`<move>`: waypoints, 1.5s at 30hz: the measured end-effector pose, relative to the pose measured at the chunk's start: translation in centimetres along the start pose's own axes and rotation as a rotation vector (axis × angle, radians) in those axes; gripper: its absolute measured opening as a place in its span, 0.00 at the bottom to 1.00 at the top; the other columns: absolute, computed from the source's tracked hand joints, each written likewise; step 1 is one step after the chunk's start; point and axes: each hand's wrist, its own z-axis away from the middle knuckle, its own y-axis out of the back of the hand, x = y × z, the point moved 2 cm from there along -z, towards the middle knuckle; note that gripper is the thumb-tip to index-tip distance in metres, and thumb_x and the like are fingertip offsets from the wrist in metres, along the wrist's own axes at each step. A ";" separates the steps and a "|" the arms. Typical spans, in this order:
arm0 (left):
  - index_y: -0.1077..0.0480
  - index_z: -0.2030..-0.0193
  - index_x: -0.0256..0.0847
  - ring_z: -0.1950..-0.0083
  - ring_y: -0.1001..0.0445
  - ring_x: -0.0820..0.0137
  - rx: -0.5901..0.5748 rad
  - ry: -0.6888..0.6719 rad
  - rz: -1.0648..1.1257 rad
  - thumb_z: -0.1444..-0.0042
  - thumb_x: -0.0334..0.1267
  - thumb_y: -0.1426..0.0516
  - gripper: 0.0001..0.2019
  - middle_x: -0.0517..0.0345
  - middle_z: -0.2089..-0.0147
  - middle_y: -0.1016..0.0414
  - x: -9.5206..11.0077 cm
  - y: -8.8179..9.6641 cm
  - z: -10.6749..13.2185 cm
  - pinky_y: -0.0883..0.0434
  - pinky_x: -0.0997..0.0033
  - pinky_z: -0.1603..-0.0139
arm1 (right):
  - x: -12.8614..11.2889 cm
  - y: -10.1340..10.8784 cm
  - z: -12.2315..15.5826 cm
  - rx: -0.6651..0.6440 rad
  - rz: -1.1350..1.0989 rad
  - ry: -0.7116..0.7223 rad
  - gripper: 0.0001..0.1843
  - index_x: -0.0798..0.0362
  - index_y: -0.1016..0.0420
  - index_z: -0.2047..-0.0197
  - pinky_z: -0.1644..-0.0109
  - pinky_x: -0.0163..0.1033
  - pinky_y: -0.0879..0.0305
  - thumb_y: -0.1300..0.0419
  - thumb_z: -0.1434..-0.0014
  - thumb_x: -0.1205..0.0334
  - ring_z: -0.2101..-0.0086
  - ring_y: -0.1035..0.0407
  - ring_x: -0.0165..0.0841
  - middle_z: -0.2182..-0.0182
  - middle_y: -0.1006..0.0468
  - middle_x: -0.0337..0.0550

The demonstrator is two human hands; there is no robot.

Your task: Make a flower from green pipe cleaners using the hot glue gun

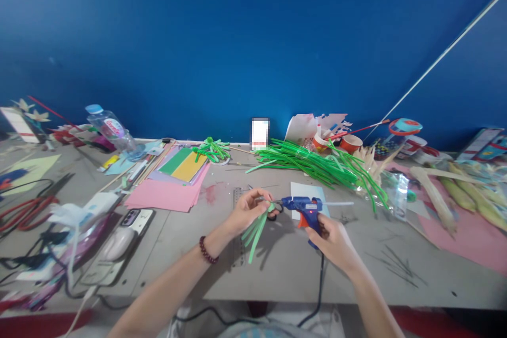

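My right hand [330, 237] is wrapped round the handle of a blue hot glue gun [307, 205] with an orange trigger and a small lit red light. A pale glue stick [340, 203] juts out of its rear. The nozzle points left, close to my left hand [249, 211], whose fingers pinch a bunch of light green pipe cleaners [258, 232] that hang downward. Whether the nozzle touches the bunch I cannot tell. Dark scissor handles [277, 210] show just behind my left fingers. Beneath that hand lies a clear ruler [238, 253].
Green pipe cleaners [309, 163] are heaped at the back. Pink paper [158, 195] and coloured sheets lie left, near a plastic bottle [114, 129] and a phone [134, 222]. Thin dark wires [402, 266] lie right. The glue gun's cord [320, 290] runs over the table's front edge.
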 end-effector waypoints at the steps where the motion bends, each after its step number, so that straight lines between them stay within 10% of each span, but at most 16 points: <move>1: 0.32 0.68 0.36 0.67 0.23 0.69 0.000 -0.005 0.006 0.54 0.39 0.34 0.13 0.57 0.63 0.29 0.0 0.0 0.0 0.26 0.69 0.63 | 0.0 0.0 0.0 -0.013 0.007 -0.002 0.11 0.56 0.27 0.69 0.78 0.31 0.44 0.44 0.47 0.57 0.81 0.39 0.27 0.82 0.32 0.36; 32: 0.34 0.67 0.36 0.66 0.25 0.72 -0.013 -0.037 -0.047 0.52 0.41 0.36 0.14 0.55 0.60 0.31 -0.5 0.2 -0.1 0.26 0.68 0.60 | -1.2 1.0 0.3 0.113 0.324 0.091 0.13 0.50 0.44 0.79 0.80 0.31 0.53 0.44 0.50 0.56 0.83 0.50 0.25 0.86 0.48 0.30; 45: 0.35 0.66 0.36 0.63 0.24 0.69 -0.036 -0.082 -0.126 0.50 0.40 0.37 0.12 0.56 0.60 0.31 -0.2 0.1 -0.1 0.26 0.67 0.59 | -3.7 1.8 1.7 0.345 0.580 0.266 0.06 0.51 0.33 0.75 0.76 0.33 0.44 0.45 0.50 0.60 0.81 0.36 0.30 0.81 0.29 0.38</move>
